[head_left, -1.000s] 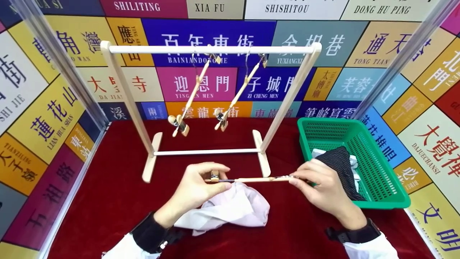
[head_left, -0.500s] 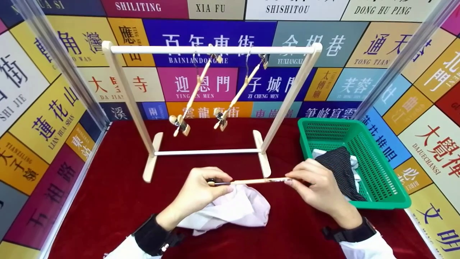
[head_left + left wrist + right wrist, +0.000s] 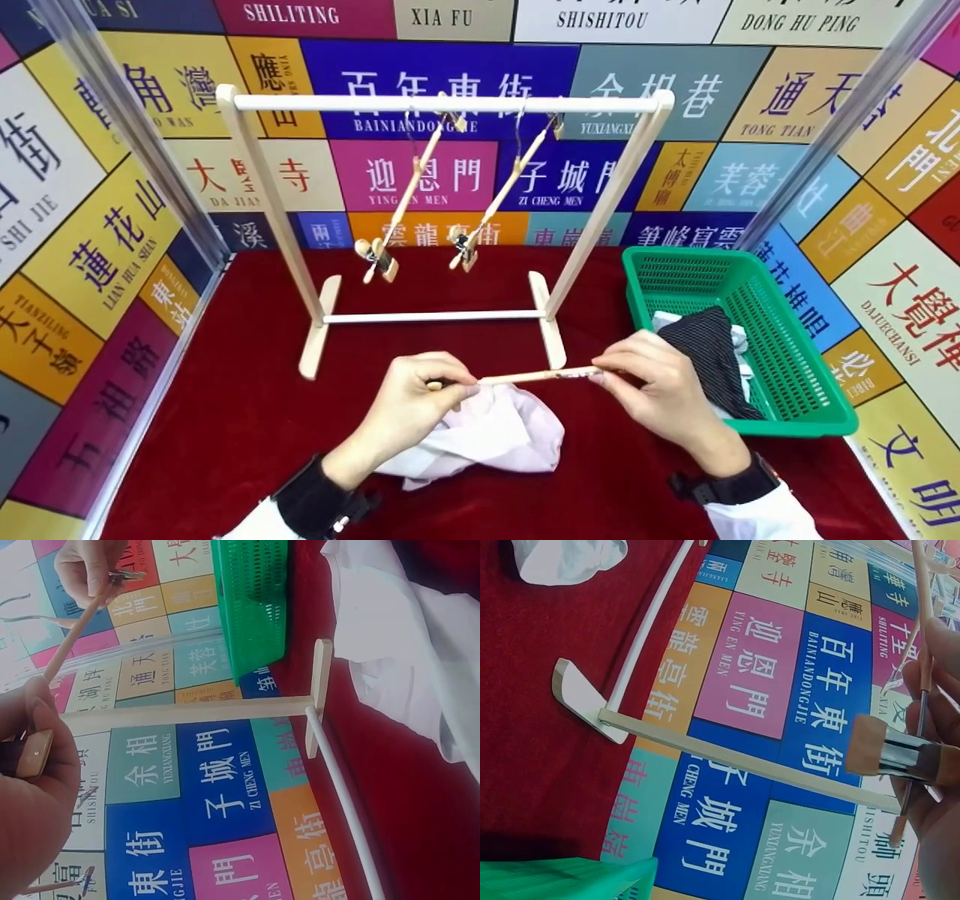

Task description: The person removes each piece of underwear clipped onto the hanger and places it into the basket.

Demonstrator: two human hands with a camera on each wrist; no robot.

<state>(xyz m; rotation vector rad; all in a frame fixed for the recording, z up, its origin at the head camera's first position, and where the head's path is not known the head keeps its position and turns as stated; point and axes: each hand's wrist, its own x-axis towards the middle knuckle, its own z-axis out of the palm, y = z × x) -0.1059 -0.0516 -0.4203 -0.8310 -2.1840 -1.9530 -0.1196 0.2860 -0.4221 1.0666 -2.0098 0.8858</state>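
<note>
In the head view, my left hand (image 3: 420,390) and right hand (image 3: 656,379) hold a wooden clip hanger (image 3: 517,377) level between them, one at each end. It hangs above a crumpled pale pink-and-white cloth (image 3: 510,439) on the red tabletop. A wooden clip (image 3: 34,754) shows within the left hand's curled fingers in the left wrist view. At the other end, the right wrist view shows a clip with a metal spring (image 3: 866,746) beside the right fingers. The fingers hide parts of both hanger ends in the head view.
A wooden rack (image 3: 450,103) stands behind the hands. From its bar hang two more clip hangers (image 3: 409,195). To the right, a green basket (image 3: 806,360) contains a dark striped cloth (image 3: 709,352) and pale cloth. Printed panels surround the table.
The left-end clip has turned mostly out of sight behind the left fingers in the head view. My right hand has shifted slightly left. The cloth has stayed put.
</note>
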